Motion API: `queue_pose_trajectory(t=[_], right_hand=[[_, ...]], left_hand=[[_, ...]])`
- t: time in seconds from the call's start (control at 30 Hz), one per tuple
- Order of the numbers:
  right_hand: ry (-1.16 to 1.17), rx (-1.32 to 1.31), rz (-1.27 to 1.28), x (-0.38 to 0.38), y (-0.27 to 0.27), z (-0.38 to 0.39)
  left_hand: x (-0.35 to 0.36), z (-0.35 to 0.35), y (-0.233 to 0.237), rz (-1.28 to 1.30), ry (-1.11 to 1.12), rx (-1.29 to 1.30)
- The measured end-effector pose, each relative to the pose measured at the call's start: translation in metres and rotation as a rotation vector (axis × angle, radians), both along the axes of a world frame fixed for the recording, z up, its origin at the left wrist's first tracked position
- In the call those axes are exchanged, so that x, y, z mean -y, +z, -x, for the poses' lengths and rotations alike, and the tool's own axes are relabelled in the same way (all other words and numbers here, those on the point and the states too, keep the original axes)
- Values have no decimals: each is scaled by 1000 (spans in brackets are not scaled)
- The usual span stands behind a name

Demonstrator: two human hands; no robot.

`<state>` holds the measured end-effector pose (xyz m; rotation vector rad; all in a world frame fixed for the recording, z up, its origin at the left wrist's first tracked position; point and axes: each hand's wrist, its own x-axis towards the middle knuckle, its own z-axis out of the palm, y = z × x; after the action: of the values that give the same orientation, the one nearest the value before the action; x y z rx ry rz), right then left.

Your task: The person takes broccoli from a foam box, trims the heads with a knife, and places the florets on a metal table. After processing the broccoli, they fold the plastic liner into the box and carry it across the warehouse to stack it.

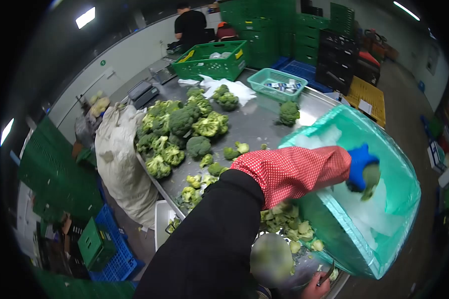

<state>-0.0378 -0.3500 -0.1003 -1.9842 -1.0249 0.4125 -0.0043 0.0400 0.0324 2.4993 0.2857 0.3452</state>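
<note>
My left hand (362,167), in a blue glove below a red checked sleeve cover, reaches over the box lined with green plastic (406,199). Its fingers are closed on a blurred green piece of broccoli (370,180). Low in the view, my right hand (316,287) is bare and wrapped round a knife (327,273). Cut broccoli stems and leaves (287,222) lie on the metal table beside the box. Farther back is a pile of broccoli heads (180,122), and a single broccoli head (289,113) sits apart from it. My left forearm hides part of the table.
At the back of the table (254,119) stand a green crate (212,65) and a light green basket (257,79) with small packets. A white sack (119,164) leans at the left edge. Yellow crates (369,99) stand behind the lined box. A person (190,25) is in the background.
</note>
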Motion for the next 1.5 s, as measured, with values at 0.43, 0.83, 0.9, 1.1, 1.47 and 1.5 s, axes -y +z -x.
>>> queue_pose_trajectory(t=[0.43, 0.83, 0.9, 1.1, 1.47, 1.5], right_hand=[[-50, 32, -198, -22, 20, 58], [60, -289, -194, -78, 63, 54], [103, 4, -225, -81, 73, 61], [208, 269, 79, -71, 34, 83], [260, 411, 337, -67, -10, 70], [266, 435, 371, -69, -14, 68]], left_hand=[[-9, 129, -3, 1812, -328, 332], [126, 277, -34, 1838, 140, 149], [132, 285, -45, 1757, 164, 71], [155, 274, -104, 1703, 499, 38], [177, 234, -145, 1556, 817, 107], [178, 232, -145, 1536, 833, 107]])
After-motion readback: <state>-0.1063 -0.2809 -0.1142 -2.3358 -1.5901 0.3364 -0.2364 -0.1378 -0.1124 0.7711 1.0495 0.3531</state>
